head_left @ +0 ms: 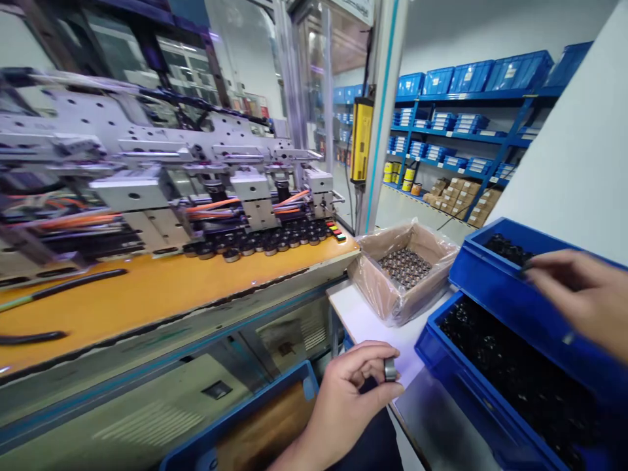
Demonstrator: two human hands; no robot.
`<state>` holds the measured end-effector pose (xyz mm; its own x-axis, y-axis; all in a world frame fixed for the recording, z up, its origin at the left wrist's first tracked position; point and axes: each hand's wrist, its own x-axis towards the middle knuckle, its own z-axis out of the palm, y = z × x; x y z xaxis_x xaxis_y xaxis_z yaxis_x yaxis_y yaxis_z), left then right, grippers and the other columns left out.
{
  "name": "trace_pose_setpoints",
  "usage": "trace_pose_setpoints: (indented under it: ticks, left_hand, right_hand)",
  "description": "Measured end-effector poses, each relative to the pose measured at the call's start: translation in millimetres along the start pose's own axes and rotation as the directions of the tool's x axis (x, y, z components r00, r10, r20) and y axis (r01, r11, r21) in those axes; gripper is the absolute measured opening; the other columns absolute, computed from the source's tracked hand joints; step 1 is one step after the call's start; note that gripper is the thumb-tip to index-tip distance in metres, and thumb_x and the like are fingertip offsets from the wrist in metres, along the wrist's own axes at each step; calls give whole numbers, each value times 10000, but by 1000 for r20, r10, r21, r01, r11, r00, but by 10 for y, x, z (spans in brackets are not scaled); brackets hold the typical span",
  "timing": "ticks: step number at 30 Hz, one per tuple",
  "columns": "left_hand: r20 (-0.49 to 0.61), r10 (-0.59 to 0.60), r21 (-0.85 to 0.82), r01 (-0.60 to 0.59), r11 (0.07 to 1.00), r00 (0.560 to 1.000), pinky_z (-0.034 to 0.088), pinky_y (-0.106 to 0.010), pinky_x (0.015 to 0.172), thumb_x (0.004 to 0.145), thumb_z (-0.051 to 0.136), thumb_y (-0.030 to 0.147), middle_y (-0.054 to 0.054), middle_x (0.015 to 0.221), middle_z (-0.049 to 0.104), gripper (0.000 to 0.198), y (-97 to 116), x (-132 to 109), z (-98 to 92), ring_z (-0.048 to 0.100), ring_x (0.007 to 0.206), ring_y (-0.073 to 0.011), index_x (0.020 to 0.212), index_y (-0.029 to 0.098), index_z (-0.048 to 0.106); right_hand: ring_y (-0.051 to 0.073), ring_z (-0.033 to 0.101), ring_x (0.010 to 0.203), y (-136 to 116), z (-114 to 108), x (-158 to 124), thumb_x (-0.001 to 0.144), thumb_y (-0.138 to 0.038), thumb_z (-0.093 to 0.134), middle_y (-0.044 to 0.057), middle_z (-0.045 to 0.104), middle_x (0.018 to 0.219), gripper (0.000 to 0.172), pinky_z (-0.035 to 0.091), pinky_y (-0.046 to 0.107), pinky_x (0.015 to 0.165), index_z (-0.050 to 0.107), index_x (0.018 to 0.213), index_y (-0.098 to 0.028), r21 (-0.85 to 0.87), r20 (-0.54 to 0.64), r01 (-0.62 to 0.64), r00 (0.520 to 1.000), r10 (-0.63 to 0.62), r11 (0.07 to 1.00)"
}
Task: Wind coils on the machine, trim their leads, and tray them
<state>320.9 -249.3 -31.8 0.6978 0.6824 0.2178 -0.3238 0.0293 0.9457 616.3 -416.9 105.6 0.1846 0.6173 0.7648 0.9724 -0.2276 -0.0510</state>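
Note:
My left hand [346, 399] hovers low at the centre, pinching a small dark metal ring [390, 369] between thumb and fingers. My right hand [583, 297] reaches from the right over the upper blue bin [495, 288]. Its fingertips touch a small dark part at the bin's rim, and it is too blurred to tell whether they grip it. The upper bin holds small black parts [507, 248]. Below it, a lower blue bin [441, 363] is filled with several black ring-shaped parts [515, 373].
An assembly machine [161, 190] with orange cables stands on an orange-topped bench [161, 288], with a row of black rings [265, 242] along its front. A plastic-lined cardboard box [405, 271] of small metal parts sits on the white table [366, 320]. Blue bin shelving [461, 131] fills the back.

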Motion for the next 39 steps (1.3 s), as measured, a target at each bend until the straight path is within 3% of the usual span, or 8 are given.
trace_pose_setpoints:
  ticks: [2, 4, 7, 10, 20, 31, 36, 39]
  left_hand:
    - [8, 21, 38, -22, 999, 1000, 557, -200, 642, 614, 856, 130, -62, 891, 775, 305, 26, 3, 15, 644, 620, -107, 904, 217, 814]
    - [22, 29, 90, -31, 995, 999, 558, -177, 620, 597, 868, 124, -35, 791, 786, 314, 34, 1, 33, 654, 588, -107, 888, 233, 820]
    - [40, 27, 145, -32, 989, 999, 541, -139, 567, 553, 888, 105, 13, 633, 759, 353, 24, -15, 62, 657, 537, -104, 871, 245, 826]
    - [66, -21, 114, 13, 993, 998, 549, -124, 578, 534, 880, 63, 29, 625, 768, 385, 13, -29, 110, 684, 539, -104, 866, 252, 825]
    - [109, -160, -58, 167, 984, 981, 591, -161, 648, 633, 839, 75, -5, 729, 809, 326, -1, -42, 212, 744, 642, -132, 920, 227, 802]
    - [68, -146, -34, 149, 988, 987, 621, -222, 645, 529, 879, 53, -32, 689, 802, 367, 60, -90, 212, 761, 628, -188, 858, 203, 816]
    - [11, -135, -34, 135, 990, 991, 630, -233, 638, 535, 902, 103, -41, 721, 809, 317, -5, -173, 305, 768, 654, -206, 823, 176, 792]
    - [-13, -14, 83, 15, 996, 1000, 641, -267, 689, 567, 911, 155, -64, 846, 819, 396, -14, -178, 302, 778, 749, -230, 940, 188, 786]
  right_hand:
    - [140, 677, 780, -600, 190, -202, 907, -127, 641, 73, 711, 864, 63, 536, 274, 709, 675, 936, -171, 349, 94, 134, 980, -177, 927]
    - [131, 659, 794, -1067, 433, -407, 907, -66, 584, 76, 675, 882, 130, 552, 246, 706, 649, 975, -156, 642, 136, 103, 960, -245, 760]
    - [134, 638, 794, -1362, 699, -629, 915, -92, 595, 87, 652, 895, 122, 563, 238, 697, 646, 1014, -140, 791, 152, 43, 952, -264, 611]
    - [128, 628, 785, -1353, 788, -741, 921, -98, 602, 83, 642, 875, 101, 559, 226, 699, 653, 1001, -131, 819, 141, 31, 957, -253, 573]
    - [176, 624, 850, -1261, 734, -752, 889, -101, 560, 133, 643, 965, 245, 570, 284, 712, 583, 1133, -98, 740, 4, 238, 934, -357, 629]
    - [165, 599, 758, -1251, 738, -767, 930, -101, 571, 109, 635, 874, 163, 554, 280, 653, 629, 1075, -53, 574, -84, 430, 878, -472, 697]
    - [193, 622, 744, -1252, 744, -767, 970, -172, 516, 117, 636, 821, 228, 571, 309, 634, 620, 1079, -1, 465, -147, 565, 808, -570, 681]
    - [205, 642, 783, -1257, 744, -770, 960, -128, 497, 132, 649, 842, 209, 591, 315, 651, 607, 1088, -5, 471, -177, 553, 823, -540, 688]
